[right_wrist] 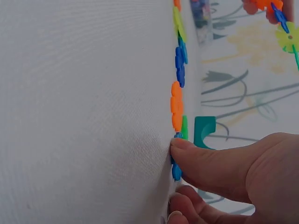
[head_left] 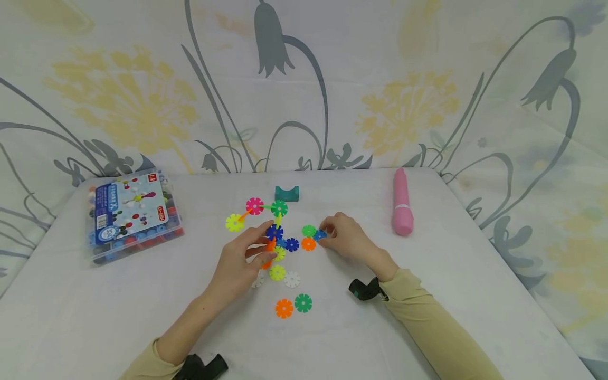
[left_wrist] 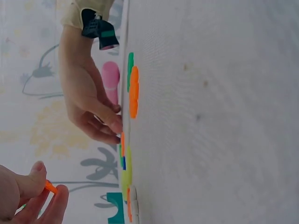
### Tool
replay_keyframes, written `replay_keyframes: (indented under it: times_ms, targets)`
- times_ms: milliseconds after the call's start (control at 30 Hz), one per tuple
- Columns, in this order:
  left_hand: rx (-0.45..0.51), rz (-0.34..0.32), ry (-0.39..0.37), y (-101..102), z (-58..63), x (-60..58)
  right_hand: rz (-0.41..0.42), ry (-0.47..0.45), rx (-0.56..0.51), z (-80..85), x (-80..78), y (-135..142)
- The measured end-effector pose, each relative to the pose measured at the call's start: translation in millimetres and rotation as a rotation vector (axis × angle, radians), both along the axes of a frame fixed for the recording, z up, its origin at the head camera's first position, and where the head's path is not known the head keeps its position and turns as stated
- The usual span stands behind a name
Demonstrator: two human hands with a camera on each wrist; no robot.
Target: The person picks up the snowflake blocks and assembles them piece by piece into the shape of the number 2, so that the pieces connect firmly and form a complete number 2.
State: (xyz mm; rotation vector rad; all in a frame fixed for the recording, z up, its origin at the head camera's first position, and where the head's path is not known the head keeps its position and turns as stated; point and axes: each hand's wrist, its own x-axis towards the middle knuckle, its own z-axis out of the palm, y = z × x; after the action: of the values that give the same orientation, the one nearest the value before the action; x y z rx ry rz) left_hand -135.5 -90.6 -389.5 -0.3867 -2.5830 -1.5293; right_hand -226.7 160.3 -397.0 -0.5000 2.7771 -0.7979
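My left hand (head_left: 244, 259) pinches an orange notched disc (head_left: 271, 245) between thumb and fingers. It belongs to a linked chain of discs held above the table, including a dark blue disc (head_left: 274, 232), a green disc (head_left: 279, 208), a pink disc (head_left: 254, 206) and a yellow disc (head_left: 234, 222). On the table, my right hand (head_left: 349, 237) has its thumb and fingers at a blue disc (right_wrist: 176, 171), pinching it. Beside that lie a light green disc (head_left: 309, 230) and an orange disc (right_wrist: 176, 106). Fingers partly hide the held pieces.
Loose yellow (head_left: 277, 273), white (head_left: 292, 279), orange (head_left: 284, 309) and green discs (head_left: 303, 303) lie nearer me. A teal block (head_left: 287, 194) stands behind the chain. At left is a clear plastic case (head_left: 135, 216) of parts; at right, a pink cylindrical object (head_left: 402, 203).
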Motion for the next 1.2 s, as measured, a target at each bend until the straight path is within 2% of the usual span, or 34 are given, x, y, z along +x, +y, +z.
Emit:
replay_keyframes:
  times_ms: [233, 500, 600, 700, 833, 1000, 1200]
  targets:
    - [0.008, -0.016, -0.009, -1, 0.2, 0.8, -0.032, -0.002, -0.041, -3.5, -0.4, 0]
    - [0.036, -0.022, -0.044, 1, 0.0, 1.1, 0.009, 0.018, -0.141, 4.4, 5.1, -2]
    - [0.042, -0.030, -0.071, 2, 0.0, 1.3, 0.062, -0.041, -0.215, 15.2, 14.8, -10]
    - [0.046, -0.033, -0.083, 2, 0.9, 2.0, 0.151, -0.149, -0.302, 25.4, 27.8, -23]
    - [0.068, -0.048, -0.078, 3, 3.3, 3.8, 0.245, -0.268, -0.388, 25.6, 42.7, -42]
    - [0.080, -0.081, -0.069, 5, 3.9, 5.0, 0.272, -0.319, -0.452, 14.2, 55.0, -53]
    - [0.090, -0.079, -0.079, 7, 4.5, 6.7, 0.251, -0.338, -0.514, 8.1, 58.4, -55]
